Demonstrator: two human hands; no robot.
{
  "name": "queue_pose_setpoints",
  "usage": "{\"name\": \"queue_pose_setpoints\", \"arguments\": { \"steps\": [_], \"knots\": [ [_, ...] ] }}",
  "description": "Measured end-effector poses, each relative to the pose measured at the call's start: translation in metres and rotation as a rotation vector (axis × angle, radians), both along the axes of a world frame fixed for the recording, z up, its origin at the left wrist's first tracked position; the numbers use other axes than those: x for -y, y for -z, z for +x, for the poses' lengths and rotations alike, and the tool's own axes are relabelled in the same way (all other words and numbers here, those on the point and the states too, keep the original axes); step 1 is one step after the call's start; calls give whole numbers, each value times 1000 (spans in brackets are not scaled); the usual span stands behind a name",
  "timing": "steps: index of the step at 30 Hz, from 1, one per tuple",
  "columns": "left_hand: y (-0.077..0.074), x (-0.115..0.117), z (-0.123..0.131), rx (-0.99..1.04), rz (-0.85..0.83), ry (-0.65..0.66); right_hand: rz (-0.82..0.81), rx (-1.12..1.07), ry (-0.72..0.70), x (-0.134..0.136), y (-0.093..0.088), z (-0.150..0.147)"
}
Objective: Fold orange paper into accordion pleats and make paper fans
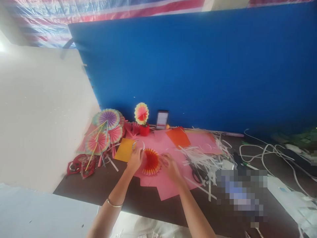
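The pleated orange fan (151,162) lies between the left hand (135,161), its fingers grasping a clear ring (144,145), and the right hand (170,164) (grip cannot be determined), and may crease under uneven pressure, while paper strips (201,158) right of those fingers could snag.

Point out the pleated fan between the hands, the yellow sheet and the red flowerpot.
Pleated fan (151,161): head view, middle of its folded face.
Yellow sheet (122,152): head view, middle of its visible surface.
Red flowerpot (144,130): head view, front of its side.
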State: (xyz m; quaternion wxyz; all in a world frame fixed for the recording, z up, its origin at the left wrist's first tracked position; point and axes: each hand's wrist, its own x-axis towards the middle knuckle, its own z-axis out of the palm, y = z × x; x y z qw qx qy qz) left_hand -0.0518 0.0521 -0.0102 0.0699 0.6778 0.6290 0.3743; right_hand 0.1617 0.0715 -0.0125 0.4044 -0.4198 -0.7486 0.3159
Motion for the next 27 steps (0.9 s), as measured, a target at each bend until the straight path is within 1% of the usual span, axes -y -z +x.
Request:
{"name": "queue_pose_setpoints", "arguments": {
  "steps": [2,5,9,13,17,19,22,27],
  "knots": [
    [1,3,-3,22,-42,5,-47,18,-33,0,4,3],
    [0,5,-3,77,-86,12,-38,83,-37,-2,8,3],
    [0,5,-1,99,-37,-18,-10,120,-28,-5,9,0],
    [3,7,-1,73,25,26,13,125,11,-6,10,-2],
    [4,9,-3,-2,54,116,50,157,18,-4,9,-3],
    [3,10,-2,-58,57,129,49,170,16,-2,7,-3],
    [-2,11,3,-159,57,120,39,177,10,1,3,-4],
    [-8,14,10,-288,-5,43,35,145,11,1,3,-4]
  ]
}}
